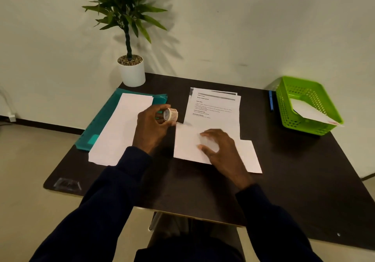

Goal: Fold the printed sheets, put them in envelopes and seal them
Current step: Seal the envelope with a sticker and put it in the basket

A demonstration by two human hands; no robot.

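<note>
White envelope [186, 144] lies flat at mid tabletop [304, 170], long axis left to right, its right end slanting nearer. Right hand [221, 150] presses on it, palm down, fingers spread. Left hand [150, 126] is just left of it, fingers curled round a tape roll [170, 114], core facing the camera. Printed sheets [215, 109] lie behind; headings read "TASK GOAL", "TASK DESCRIPTION", probably "REQUIRED PROPS". Body text is too blurred to read. Green basket [284, 97] sits far right.
</note>
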